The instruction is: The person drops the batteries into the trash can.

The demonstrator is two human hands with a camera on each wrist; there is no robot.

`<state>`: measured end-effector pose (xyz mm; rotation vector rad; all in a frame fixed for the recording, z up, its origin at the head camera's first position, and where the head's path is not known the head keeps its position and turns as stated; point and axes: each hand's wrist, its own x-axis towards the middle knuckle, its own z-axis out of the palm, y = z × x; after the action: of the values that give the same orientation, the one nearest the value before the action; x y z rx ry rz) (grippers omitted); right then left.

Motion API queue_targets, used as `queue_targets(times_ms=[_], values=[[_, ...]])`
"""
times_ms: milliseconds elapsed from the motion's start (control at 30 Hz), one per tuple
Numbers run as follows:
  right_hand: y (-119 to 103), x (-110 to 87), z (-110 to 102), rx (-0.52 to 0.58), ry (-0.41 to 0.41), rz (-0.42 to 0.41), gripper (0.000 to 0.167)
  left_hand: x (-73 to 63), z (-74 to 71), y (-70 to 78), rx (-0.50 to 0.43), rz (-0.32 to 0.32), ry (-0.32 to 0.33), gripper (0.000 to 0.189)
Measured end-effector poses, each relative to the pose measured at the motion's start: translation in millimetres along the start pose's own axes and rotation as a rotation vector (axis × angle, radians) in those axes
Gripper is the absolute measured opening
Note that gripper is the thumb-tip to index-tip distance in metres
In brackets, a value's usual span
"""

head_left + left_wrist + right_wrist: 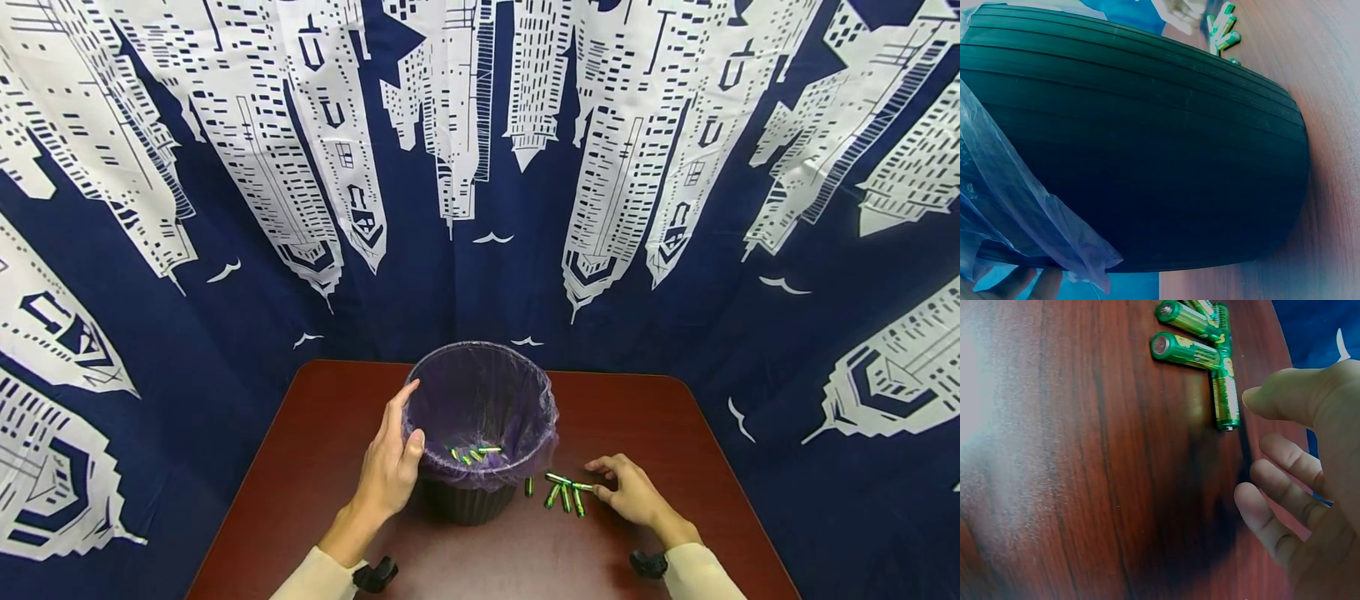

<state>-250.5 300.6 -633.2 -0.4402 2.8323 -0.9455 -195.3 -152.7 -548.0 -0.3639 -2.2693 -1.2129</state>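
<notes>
A dark ribbed trash can [468,504], lined with a thin purple plastic bag [491,400], stands on the table, its mouth tilted toward me. Several green-and-yellow batteries [490,450] lie inside at the bottom. My left hand [386,471] holds the can's left rim through the bag; in the left wrist view its fingers [1044,284] show only at the corner. To the right of the can lies a cluster of loose batteries [1188,351]. Beside them hovers my right hand [633,496], fingers apart and loosely bent, thumb close to the nearest battery, holding nothing.
A reddish-brown wooden table [330,408] bears everything. Behind and around it hangs a navy curtain [480,292] printed with white upside-down buildings. One battery [529,486] lies apart from the cluster, close to the can's base.
</notes>
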Motion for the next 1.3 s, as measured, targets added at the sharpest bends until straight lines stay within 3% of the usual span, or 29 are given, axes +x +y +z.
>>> queue_targets(times_ms=[367, 700, 1133, 1300], values=[[8.2, -9.4, 15.6, 0.020, -0.013, 0.021, 0.030, -8.0, 4.8, 1.3, -0.013, 0.005, 0.003, 0.080], [8.0, -8.8, 22.4, 0.008, -0.010, -0.017, 0.021, -14.1, 2.8, 0.8, -0.010, -0.005, 0.014, 0.076], [4.4, 4.6, 20.6, -0.023, 0.030, 0.000, 0.020, 1.0, 0.5, -1.9, 0.012, 0.023, 0.014, 0.077], [2.4, 6.1, 22.3, -0.017, 0.028, 0.014, 0.016, 0.4, 0.4, -1.8, 0.014, 0.018, 0.017, 0.078]])
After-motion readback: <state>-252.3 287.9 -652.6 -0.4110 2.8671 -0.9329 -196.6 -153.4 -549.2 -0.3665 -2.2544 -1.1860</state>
